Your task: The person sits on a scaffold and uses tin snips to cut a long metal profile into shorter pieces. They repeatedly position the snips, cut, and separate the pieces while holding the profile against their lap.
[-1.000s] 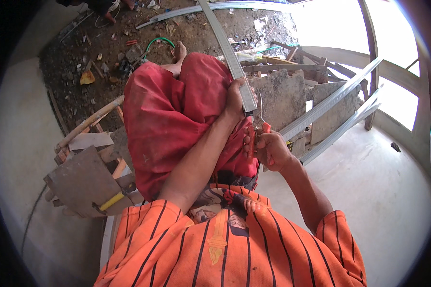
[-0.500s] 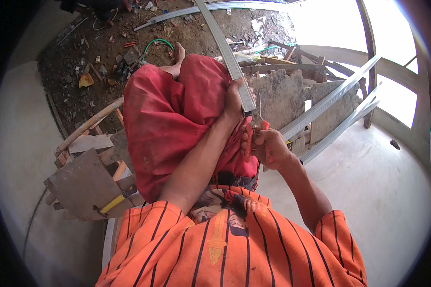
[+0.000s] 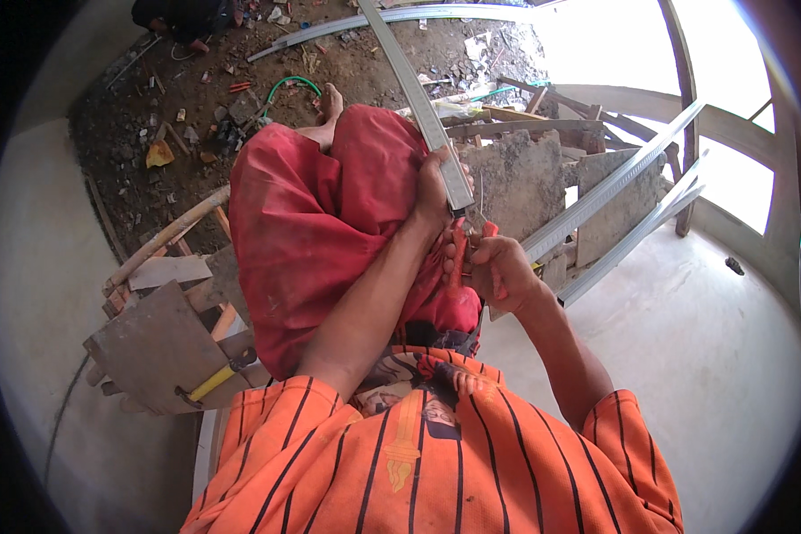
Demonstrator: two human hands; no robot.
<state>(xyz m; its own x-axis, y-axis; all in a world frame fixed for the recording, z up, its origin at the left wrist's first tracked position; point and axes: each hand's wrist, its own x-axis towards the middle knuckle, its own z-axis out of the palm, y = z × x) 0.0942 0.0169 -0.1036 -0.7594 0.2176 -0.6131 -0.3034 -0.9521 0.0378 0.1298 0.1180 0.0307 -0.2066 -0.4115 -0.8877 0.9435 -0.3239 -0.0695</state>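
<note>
Left hand [image 3: 436,191] at frame centre, fingers curled tight around one long grey metal channel [image 3: 418,93] that runs from the hand to the top edge. Right hand [image 3: 500,271] just below and right of it, fist closed on red-handled snips [image 3: 461,254] — the two handles are squeezed near together, tool head meets the channel's lower end. Blades too small to read. Counted: one snips, one held channel, two more grey channels [image 3: 614,191] lying at right over concrete slabs [image 3: 516,178]. One yellow-handled hammer [image 3: 212,381] lower left.
</note>
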